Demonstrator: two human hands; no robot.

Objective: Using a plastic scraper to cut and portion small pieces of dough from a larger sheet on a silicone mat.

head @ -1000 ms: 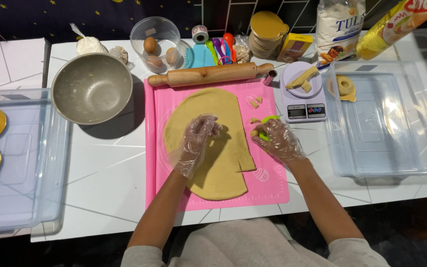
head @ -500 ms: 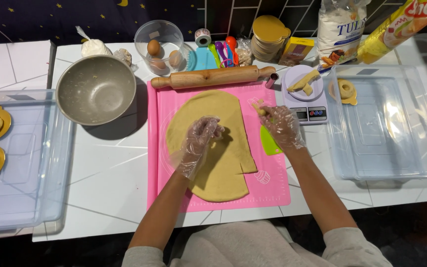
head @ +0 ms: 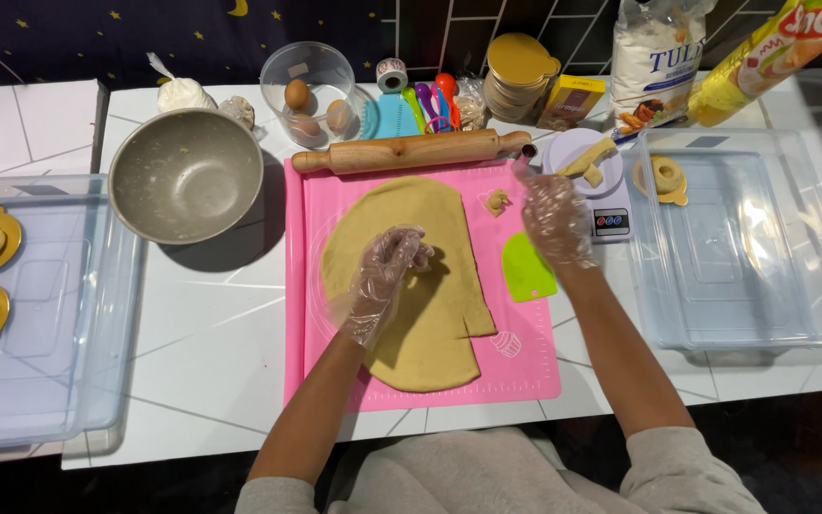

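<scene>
A flat sheet of rolled tan dough (head: pixel 430 314), with a straight cut along its right side, lies on a pink silicone mat (head: pixel 525 381). My gloved left hand (head: pixel 387 271) rests on the middle of the dough with its fingers curled. My gloved right hand (head: pixel 554 214) is raised over the mat's upper right corner, beside a small kitchen scale (head: pixel 609 221), and holds nothing that I can see. A green scraper (head: pixel 528 269) lies on the mat just below that hand. A small scrap of dough (head: pixel 497 200) sits near the mat's top edge.
A wooden rolling pin (head: pixel 411 150) lies across the mat's top. A metal bowl (head: pixel 185 176) stands at the left. Clear bins flank the mat: the left bin (head: pixel 49 381) has two ring doughnuts on gold discs, the right bin (head: pixel 753 286) has one. Eggs, flour and packets line the back.
My right hand has let go of the green scraper, which now lies on the mat, and has moved up toward the scale. My left hand stays on the dough.
</scene>
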